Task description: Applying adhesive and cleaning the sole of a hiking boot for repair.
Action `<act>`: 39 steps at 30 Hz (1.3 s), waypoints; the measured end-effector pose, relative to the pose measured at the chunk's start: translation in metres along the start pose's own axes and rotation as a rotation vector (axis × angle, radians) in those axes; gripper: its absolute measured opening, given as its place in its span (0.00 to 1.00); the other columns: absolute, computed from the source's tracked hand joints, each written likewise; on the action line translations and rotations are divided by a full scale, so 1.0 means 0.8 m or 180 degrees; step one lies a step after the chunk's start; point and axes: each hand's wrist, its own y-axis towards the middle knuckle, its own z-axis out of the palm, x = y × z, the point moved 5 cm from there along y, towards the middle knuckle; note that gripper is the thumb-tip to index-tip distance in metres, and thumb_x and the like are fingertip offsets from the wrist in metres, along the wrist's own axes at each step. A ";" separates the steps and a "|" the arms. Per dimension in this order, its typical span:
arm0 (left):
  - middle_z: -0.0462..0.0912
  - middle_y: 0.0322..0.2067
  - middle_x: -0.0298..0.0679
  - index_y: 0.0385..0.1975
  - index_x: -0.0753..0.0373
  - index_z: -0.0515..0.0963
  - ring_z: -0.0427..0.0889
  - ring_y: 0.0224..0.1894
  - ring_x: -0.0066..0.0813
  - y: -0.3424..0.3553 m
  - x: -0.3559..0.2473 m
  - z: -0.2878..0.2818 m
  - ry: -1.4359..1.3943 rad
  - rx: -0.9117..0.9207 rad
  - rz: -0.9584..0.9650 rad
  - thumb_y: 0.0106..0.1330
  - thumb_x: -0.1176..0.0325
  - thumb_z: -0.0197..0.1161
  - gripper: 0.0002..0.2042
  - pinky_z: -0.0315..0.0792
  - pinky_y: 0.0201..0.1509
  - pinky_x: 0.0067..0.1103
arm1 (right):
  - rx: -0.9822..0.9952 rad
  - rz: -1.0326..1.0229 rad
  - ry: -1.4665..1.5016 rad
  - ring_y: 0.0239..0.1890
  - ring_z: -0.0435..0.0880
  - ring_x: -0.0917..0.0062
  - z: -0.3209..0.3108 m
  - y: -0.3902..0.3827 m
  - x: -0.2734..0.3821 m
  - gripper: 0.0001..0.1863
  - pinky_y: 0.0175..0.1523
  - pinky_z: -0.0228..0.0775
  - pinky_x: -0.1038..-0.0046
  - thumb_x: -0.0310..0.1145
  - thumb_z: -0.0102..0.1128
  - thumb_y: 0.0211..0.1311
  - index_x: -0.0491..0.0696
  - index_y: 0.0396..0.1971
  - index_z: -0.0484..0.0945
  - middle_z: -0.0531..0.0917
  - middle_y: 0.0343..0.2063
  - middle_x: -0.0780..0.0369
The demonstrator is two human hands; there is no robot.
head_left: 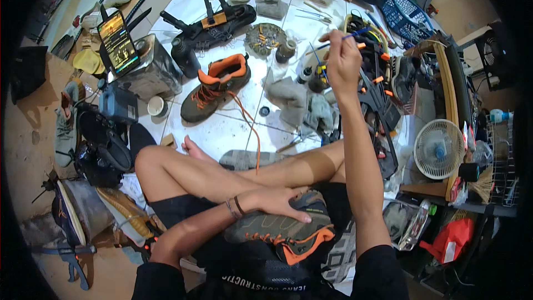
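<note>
My left hand [276, 202] lies across a dark olive hiking shoe [283, 223] with orange lining in my lap, thumb along its side, holding it tilted. The shoe's opening faces toward me. Out ahead, my right hand [343, 61] pinches a thin stick-like tool with a blue end [357, 33]; a brush is possible, but its tip is too small to make out. Below that hand are a small dark bottle [303, 74] and grey rags [294, 100]. The matching shoe [216, 88] stands upright on the white tiles, its orange lace [250, 118] trailing toward my crossed legs.
Left stand a metal can [151, 66], a phone [118, 41] on a holder, and a blue-grey jug [117, 104]. Ahead are a round tray of butts [265, 39] and a brown jar [286, 51]. A tool bag [366, 39], blue basket [405, 14] and white fan [439, 149] line the right.
</note>
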 end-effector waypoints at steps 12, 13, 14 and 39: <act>0.83 0.45 0.46 0.61 0.64 0.69 0.83 0.45 0.35 -0.009 -0.002 -0.045 -0.0184 0.0369 -0.0156 0.61 0.37 0.62 0.39 0.73 0.54 0.26 | 0.0204 0.0252 -0.0331 0.18 0.78 0.65 0.096 0.026 -0.080 0.20 0.27 0.66 0.65 0.41 0.52 0.72 0.41 0.26 0.77 0.78 0.15 0.56; 0.83 0.45 0.48 0.57 0.65 0.72 0.83 0.46 0.38 -0.013 -0.006 -0.044 -0.0229 0.0295 -0.0064 0.59 0.33 0.60 0.40 0.73 0.54 0.28 | 0.0221 0.0286 -0.0335 0.18 0.78 0.65 0.100 0.022 -0.081 0.20 0.27 0.66 0.65 0.41 0.52 0.72 0.41 0.26 0.77 0.78 0.15 0.56; 0.83 0.45 0.50 0.53 0.66 0.76 0.83 0.47 0.42 -0.016 -0.011 -0.044 -0.0269 0.0213 0.0029 0.58 0.29 0.58 0.42 0.73 0.55 0.30 | 0.0345 0.0087 -0.0502 0.21 0.78 0.61 0.107 0.022 -0.078 0.21 0.30 0.68 0.63 0.42 0.51 0.72 0.40 0.27 0.78 0.78 0.17 0.54; 0.74 0.55 0.40 0.68 0.69 0.57 0.72 0.58 0.27 -0.123 -0.016 -0.072 -0.1411 -0.1276 0.1042 0.50 0.58 0.78 0.48 0.67 0.61 0.24 | 0.0264 0.1748 0.2058 0.27 0.83 0.76 -0.060 -0.177 0.084 0.19 0.34 0.77 0.73 0.42 0.48 0.76 0.39 0.46 0.74 0.84 0.36 0.52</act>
